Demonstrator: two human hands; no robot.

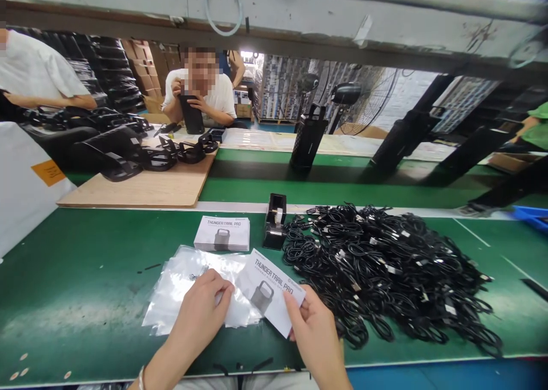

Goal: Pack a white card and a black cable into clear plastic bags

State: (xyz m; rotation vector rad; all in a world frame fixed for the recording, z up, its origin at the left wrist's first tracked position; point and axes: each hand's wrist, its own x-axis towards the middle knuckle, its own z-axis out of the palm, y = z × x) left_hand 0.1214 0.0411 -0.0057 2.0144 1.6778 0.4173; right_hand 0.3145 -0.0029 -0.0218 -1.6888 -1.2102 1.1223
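Observation:
My right hand [314, 324] pinches a white printed leaflet [268, 293] by its right edge, thumb on top; a picture of a black speaker shows on it. My left hand [205, 301] rests on a spread of clear plastic bags [169, 296], its thumb and fingers drawn together on the plastic; its fingertips are partly hidden. The leaflet's left corner overlaps the bags. Just behind the bags lies a neat stack of the same leaflets [221, 238]. A black tape dispenser [275, 224] stands right of the stack.
A large heap of coiled black cables [385, 270] covers the right of the green table. Behind, black speakers [309, 136] stand on a green belt. Black parts lie on a wooden board [171, 187]. Across, a person [218, 93] holds a black cylinder. A beam [299, 19] runs overhead.

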